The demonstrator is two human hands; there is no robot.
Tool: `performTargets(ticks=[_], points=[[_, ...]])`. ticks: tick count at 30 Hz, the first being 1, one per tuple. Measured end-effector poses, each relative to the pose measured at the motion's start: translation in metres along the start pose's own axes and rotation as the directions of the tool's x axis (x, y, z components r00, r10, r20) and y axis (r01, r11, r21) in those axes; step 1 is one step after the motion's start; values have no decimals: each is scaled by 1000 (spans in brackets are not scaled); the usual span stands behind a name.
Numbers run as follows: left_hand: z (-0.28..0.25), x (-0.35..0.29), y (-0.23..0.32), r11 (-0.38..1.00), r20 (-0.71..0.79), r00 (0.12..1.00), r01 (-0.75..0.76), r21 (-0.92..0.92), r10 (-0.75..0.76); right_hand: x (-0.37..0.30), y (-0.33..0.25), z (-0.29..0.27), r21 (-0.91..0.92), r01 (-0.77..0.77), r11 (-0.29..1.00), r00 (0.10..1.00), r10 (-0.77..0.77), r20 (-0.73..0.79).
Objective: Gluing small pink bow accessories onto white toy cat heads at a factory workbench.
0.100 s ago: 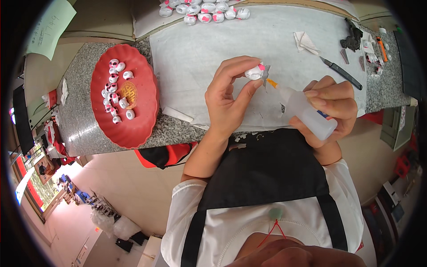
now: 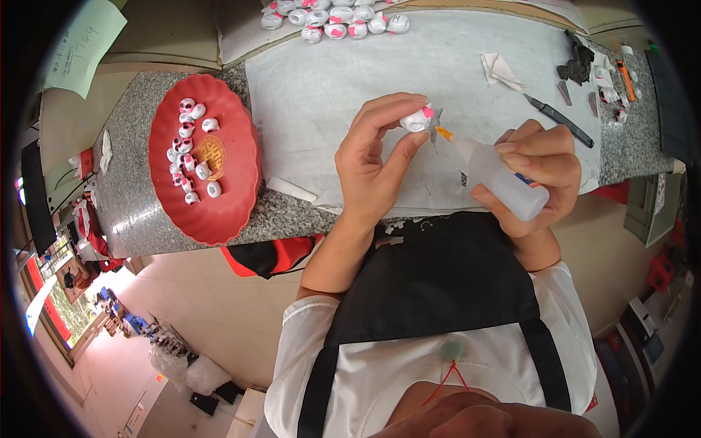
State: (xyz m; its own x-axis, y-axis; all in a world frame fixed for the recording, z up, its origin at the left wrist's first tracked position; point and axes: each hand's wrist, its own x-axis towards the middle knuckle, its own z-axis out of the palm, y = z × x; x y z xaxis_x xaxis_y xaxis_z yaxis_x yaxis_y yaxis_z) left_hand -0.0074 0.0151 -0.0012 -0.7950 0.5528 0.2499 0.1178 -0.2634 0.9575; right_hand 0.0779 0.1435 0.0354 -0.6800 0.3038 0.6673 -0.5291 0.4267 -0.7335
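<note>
Between thumb and fingertips, my left hand pinches a small white figurine head with a pink bow. Wrapped in my right hand is a translucent squeeze bottle, tilted so that its orange nozzle points at the bow side of the figurine head. The nozzle's end is very near the piece; whether it touches cannot be made out. Both hands are above the pale sheet covering the worktop, where a ragged grey patch shows behind the nozzle.
To the left, a red scalloped tray holds several small white heads. More white heads crowd the far edge. A dark craft knife, a crumpled tissue and a black rag lie at the right. A paper strip rests by the tray.
My right hand and the squeeze bottle have shifted slightly left and upward. The figurine head has moved a touch left with my left hand.
</note>
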Motion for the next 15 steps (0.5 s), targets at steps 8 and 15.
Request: performTargets(ticks=[8,15], points=[[-8,-1,4,976,-202,973,68,-204,-110,29,23,-29,49,-401,915,908,404,-108],[-2,1,6,969,-170,978,80,-232,-122,97,118,-65,-542,-384,748,923,333,-195]])
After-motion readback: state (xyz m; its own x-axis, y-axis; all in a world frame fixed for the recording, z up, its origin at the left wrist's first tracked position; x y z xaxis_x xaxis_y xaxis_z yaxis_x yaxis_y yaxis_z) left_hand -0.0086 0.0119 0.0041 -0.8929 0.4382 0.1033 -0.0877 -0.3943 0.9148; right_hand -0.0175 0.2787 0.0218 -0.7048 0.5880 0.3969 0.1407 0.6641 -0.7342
